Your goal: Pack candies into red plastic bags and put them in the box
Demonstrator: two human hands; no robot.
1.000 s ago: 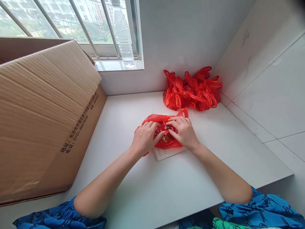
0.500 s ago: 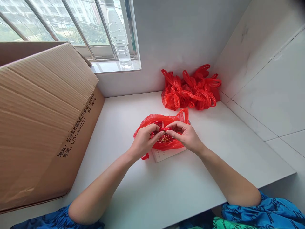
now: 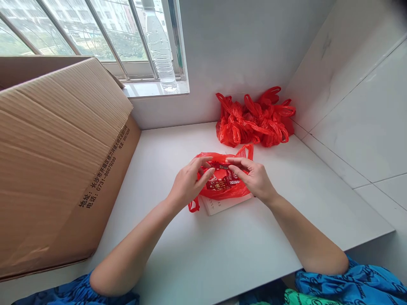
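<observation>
An open red plastic bag (image 3: 219, 195) lies on the white surface, its mouth facing up. Inside it, several small dark-red printed packets (image 3: 219, 182) show between my hands. My left hand (image 3: 190, 176) hovers at the bag's left side, fingers and thumb apart, with nothing in them. Over the right side is my right hand (image 3: 251, 173), also with thumb and fingers apart and holding nothing. Under the bag sticks out the edge of a white printed booklet or box (image 3: 216, 206); most of it is hidden. One bag handle loop (image 3: 193, 205) hangs at the lower left.
A large open cardboard box (image 3: 63, 148) stands on the left. Several tied red plastic bags (image 3: 256, 120) sit against the back wall. On the windowsill stands a clear water bottle (image 3: 161, 51). The white tabletop (image 3: 206, 250) ends at a front edge near my body.
My fingers have come apart and let go of the small red item that they pinched between them above the bag. Both hands have moved slightly away from each other. The packets show more.
</observation>
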